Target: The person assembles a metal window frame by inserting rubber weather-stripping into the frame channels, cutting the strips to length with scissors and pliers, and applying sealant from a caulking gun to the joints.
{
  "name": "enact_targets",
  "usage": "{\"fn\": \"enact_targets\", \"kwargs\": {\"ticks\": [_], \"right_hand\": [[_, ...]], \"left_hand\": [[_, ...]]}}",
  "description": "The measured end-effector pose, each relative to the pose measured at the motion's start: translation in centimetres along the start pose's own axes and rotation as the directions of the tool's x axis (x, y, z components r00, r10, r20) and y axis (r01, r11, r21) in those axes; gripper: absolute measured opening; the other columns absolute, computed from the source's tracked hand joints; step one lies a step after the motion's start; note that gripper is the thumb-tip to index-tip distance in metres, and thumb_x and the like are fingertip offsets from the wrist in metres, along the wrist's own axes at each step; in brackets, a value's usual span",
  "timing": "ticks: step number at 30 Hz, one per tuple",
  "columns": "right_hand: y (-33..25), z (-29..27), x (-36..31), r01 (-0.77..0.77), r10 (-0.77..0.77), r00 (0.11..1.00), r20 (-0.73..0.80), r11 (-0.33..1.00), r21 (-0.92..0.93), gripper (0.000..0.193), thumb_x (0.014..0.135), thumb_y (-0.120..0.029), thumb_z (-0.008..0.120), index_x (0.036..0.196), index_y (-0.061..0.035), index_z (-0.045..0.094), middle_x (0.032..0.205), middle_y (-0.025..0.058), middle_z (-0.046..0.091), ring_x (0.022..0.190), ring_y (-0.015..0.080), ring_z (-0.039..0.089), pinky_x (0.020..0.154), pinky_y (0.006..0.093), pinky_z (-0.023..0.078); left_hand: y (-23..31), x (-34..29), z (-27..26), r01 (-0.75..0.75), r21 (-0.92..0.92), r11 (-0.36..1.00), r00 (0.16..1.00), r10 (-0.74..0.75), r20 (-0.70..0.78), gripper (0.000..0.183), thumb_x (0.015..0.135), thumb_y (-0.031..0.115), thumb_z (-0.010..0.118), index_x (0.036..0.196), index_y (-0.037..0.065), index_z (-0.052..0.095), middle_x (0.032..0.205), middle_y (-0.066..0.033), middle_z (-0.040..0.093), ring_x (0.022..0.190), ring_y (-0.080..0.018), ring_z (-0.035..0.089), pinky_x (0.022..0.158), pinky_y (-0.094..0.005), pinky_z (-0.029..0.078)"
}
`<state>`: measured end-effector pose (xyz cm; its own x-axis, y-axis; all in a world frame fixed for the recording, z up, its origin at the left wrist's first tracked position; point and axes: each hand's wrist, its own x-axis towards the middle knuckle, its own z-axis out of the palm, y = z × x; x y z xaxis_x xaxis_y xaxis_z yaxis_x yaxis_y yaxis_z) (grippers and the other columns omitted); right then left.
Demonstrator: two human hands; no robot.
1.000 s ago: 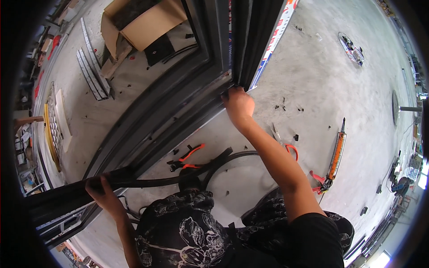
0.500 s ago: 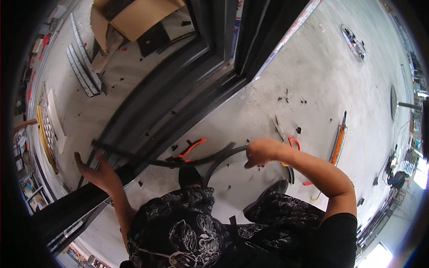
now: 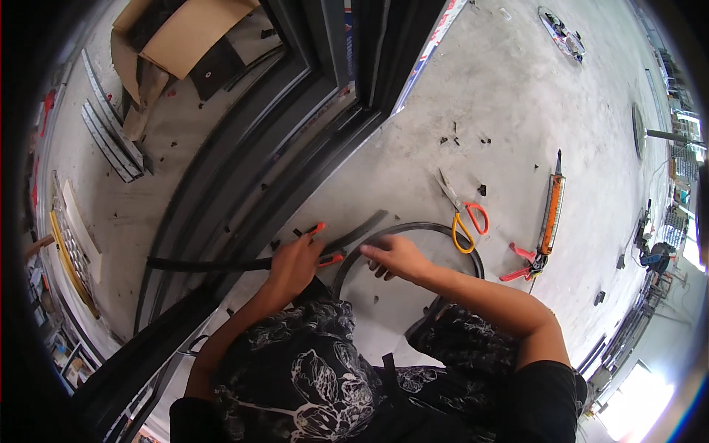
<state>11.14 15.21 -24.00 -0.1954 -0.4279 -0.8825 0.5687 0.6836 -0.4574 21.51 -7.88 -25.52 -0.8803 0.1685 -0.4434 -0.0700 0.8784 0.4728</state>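
Observation:
My left hand (image 3: 294, 260) is closed over orange-handled pliers (image 3: 332, 259), whose handle ends show beyond its fingers. A black rubber strip (image 3: 203, 265) runs under or through that hand. It crosses the dark metal frame on one side and comes out past the pliers on the other. How the fingers meet the strip is hidden. My right hand (image 3: 397, 258) hovers beside a loop of black rubber strip (image 3: 478, 264), fingers loosely curled and apart, with nothing visible in them. Its foremost fingertips come close to the loop's left side; contact is unclear.
The large dark frame (image 3: 244, 184) slants across my left. Scissors with red and yellow handles (image 3: 464, 229) lie beyond the loop. An orange caulking gun (image 3: 552, 214) rests further right. A cardboard box (image 3: 192, 37) and metal strips (image 3: 107, 136) are at the far left.
My left hand has come right from the frame, going from open to closed over the pliers, which have shifted slightly. My right hand has moved left, its fist loosened. The loop shows more fully.

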Motion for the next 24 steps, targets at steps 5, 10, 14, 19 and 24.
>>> {"fn": "enact_targets", "kwargs": {"ticks": [5, 10, 14, 19, 24], "right_hand": [[-5.9, 0.7, 2.9, 0.266, -0.193, 0.948, -0.254, 0.917, 0.296, 0.036, 0.092, -0.026, 0.064, 0.110, 0.0053, 0.060, 0.082, 0.0115, 0.069, 0.067, 0.0187, 0.068, 0.055, 0.0310, 0.055], [-11.1, 0.7, 5.7, 0.516, -0.325, 0.837, -0.440, 0.735, 0.439, 0.031, 0.088, -0.011, 0.057, 0.114, 0.0068, 0.057, 0.090, 0.0120, 0.068, 0.074, 0.0199, 0.069, 0.057, 0.0321, 0.056], [-11.8, 0.5, 7.8, 0.519, -0.289, 0.834, -0.471, 0.699, 0.491, 0.029, 0.089, -0.016, 0.059, 0.109, 0.0051, 0.061, 0.088, 0.0109, 0.067, 0.071, 0.0187, 0.067, 0.056, 0.0316, 0.056], [-12.4, -0.3, 8.2, 0.592, -0.283, 0.746, -0.603, 0.695, 0.407, 0.026, 0.088, -0.022, 0.066, 0.096, 0.0026, 0.064, 0.078, 0.0094, 0.067, 0.060, 0.0179, 0.065, 0.051, 0.0308, 0.053], [-11.0, -1.7, 10.7, 0.554, -0.367, 0.618, -0.696, 0.831, 0.054, 0.031, 0.086, -0.027, 0.069, 0.080, 0.0027, 0.063, 0.059, 0.0110, 0.063, 0.050, 0.0199, 0.062, 0.051, 0.0341, 0.050]], "left_hand": [[1.3, 0.9, -4.9, 0.117, 0.035, 0.993, 0.934, -0.097, -0.345, 0.022, 0.077, 0.005, 0.064, 0.097, 0.010, 0.058, 0.080, -0.0132, 0.058, 0.074, -0.0352, 0.063, 0.056, -0.0425, 0.050], [-0.7, 3.3, -5.7, 0.221, 0.233, 0.947, 0.831, -0.058, -0.554, 0.029, 0.078, 0.005, 0.062, 0.107, 0.011, 0.061, 0.085, -0.0123, 0.058, 0.066, -0.0302, 0.061, 0.056, -0.0403, 0.051], [-1.5, 4.9, -5.3, 0.281, 0.220, 0.934, 0.785, -0.092, -0.612, 0.027, 0.080, 0.003, 0.059, 0.106, 0.010, 0.062, 0.087, -0.0117, 0.058, 0.070, -0.0289, 0.062, 0.057, -0.0393, 0.051], [-1.7, 5.6, -5.2, 0.325, 0.203, 0.924, 0.769, -0.133, -0.626, 0.036, 0.077, -0.002, 0.060, 0.111, 0.010, 0.064, 0.089, -0.0123, 0.056, 0.074, -0.0309, 0.060, 0.064, -0.0402, 0.050], [-0.2, 6.0, -6.4, 0.288, 0.222, 0.932, 0.773, -0.090, -0.628, 0.036, 0.081, 0.006, 0.066, 0.116, 0.012, 0.066, 0.091, -0.0102, 0.054, 0.077, -0.0290, 0.059, 0.063, -0.0388, 0.050]]}}
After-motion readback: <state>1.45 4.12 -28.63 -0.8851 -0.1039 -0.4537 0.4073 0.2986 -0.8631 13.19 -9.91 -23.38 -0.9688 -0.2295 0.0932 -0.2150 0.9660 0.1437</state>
